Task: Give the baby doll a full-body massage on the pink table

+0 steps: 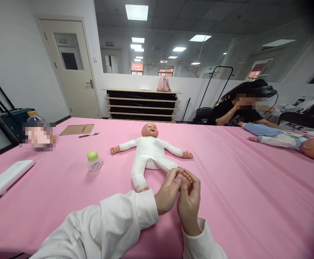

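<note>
Hands (pixel 169 191) on doll (pixel 150 149) ft (pixel 188 177); jar (pixel 94 162) well apart

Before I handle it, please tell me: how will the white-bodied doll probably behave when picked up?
The doll probably flops at the hips and shoulders, since its limbs look like padded cloth. Its head looks smooth and moulded, so it may feel stiffer.

Brown notebook (pixel 77 130), pen (pixel 88 135) just beside it, pink backpack (pixel 164 84) atop shelves (pixel 143 99), closed door (pixel 76 90)
</note>
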`<state>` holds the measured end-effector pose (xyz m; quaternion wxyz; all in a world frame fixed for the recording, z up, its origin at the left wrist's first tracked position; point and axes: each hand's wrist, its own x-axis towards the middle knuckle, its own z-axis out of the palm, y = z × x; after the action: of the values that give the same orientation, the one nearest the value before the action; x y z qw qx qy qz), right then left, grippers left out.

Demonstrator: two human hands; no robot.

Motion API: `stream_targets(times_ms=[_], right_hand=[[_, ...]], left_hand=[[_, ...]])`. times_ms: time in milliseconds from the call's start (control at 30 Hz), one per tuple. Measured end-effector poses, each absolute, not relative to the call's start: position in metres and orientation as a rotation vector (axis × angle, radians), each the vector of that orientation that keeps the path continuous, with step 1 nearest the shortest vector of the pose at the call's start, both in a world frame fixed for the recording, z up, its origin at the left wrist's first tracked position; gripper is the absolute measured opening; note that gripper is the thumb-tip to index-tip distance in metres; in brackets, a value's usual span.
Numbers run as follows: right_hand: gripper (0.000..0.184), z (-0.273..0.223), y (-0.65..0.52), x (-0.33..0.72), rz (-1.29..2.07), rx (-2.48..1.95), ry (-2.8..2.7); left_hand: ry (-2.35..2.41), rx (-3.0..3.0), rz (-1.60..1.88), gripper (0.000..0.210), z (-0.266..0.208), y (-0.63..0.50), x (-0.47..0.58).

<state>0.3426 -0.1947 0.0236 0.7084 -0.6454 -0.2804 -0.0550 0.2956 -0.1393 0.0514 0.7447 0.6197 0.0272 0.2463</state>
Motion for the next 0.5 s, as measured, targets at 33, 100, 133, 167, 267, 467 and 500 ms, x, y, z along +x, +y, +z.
stream_targets(times_ms=[33,100,133,167,267,467,500], right_hand=[[0.043,0.024,-0.195,0.346,-0.090,-1.408,-0.547],[0.044,0.024,-0.197,0.351,0.005,-1.359,-0.454],[0.045,0.023,-0.198,0.352,0.056,-1.337,-0.443],[0.047,0.021,-0.198,0.353,0.095,-1.314,-0.454],[0.052,0.012,-0.199,0.347,0.111,-1.293,-0.611],[0.051,0.010,-0.195,0.336,-0.081,-1.465,-0.739],[0.048,0.012,-0.195,0.337,-0.097,-1.445,-0.680]], left_hand=[[0.053,1.420,0.548,0.040,0.047,-0.141,0.295],[0.068,1.503,0.563,0.040,0.039,-0.143,0.296],[0.082,1.506,0.564,0.040,0.037,-0.144,0.298],[0.093,1.476,0.556,0.039,0.035,-0.144,0.300],[0.140,1.244,0.508,0.037,0.040,-0.140,0.307],[0.162,1.109,0.485,0.039,0.051,-0.139,0.301],[0.136,1.154,0.503,0.037,0.050,-0.141,0.299]])
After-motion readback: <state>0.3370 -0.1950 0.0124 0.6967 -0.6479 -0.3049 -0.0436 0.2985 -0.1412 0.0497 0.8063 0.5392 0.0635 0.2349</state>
